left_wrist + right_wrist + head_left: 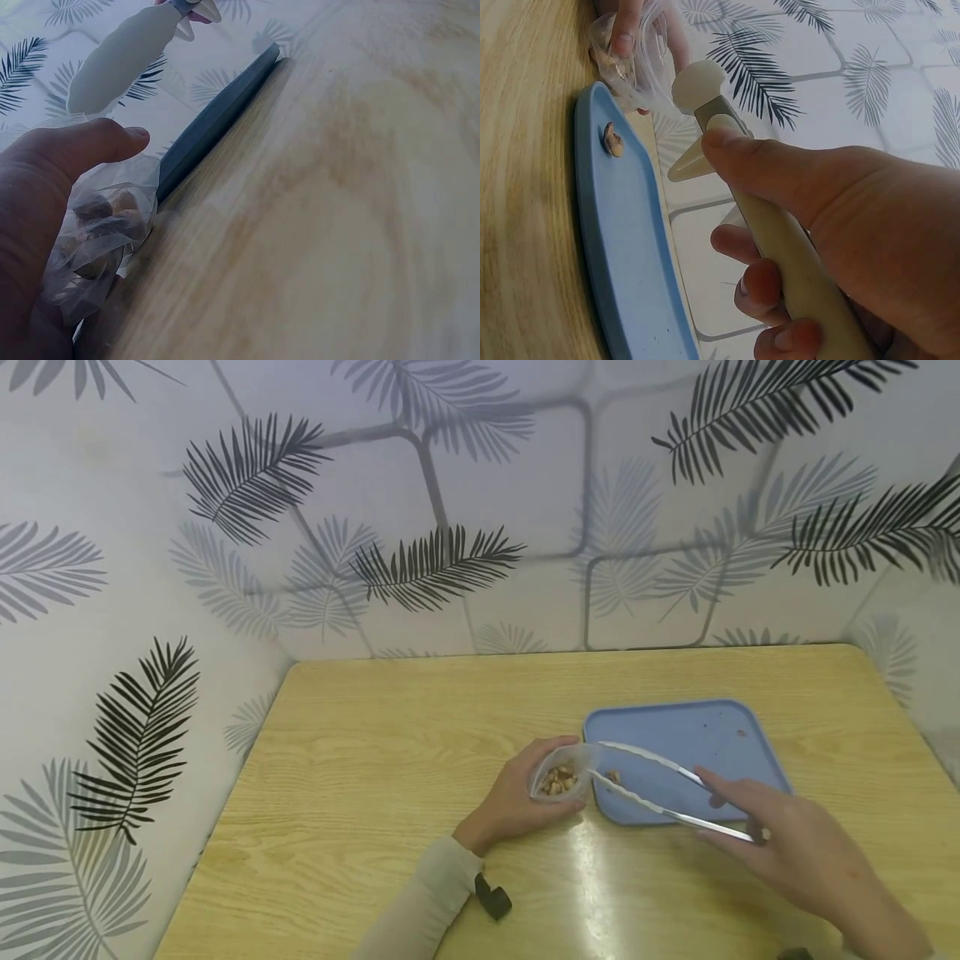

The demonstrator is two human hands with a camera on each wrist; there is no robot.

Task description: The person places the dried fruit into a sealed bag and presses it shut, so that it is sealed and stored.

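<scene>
Lying low over the blue tray [697, 735], the tongs [660, 785] run their long axis from the right hand [787, 847] at the near right toward the far left, tips pointing at the mouth of a small clear bag [558, 777]. Their two arms stand apart, with nothing visibly caught between the tips. No brand, label or writing can be read on the tongs, bag or tray.

The right hand is wrapped around the handle end of the tongs, thumb along the top and fingers curled beneath, as the right wrist view shows. One brown nut piece [613, 775] lies on the tray near its left edge, just beside the tong tips.

The left hand [517, 802] clasps the bag at the tray's left edge, thumb and fingers curled round it; the bag holds several brown nut pieces and its mouth faces the tray. The tray rests on a light wooden table [375, 777], toward its right half. A small black object [492, 897] shows by the left wrist. Behind stands a wall [450, 485] papered with leaf patterns.
</scene>
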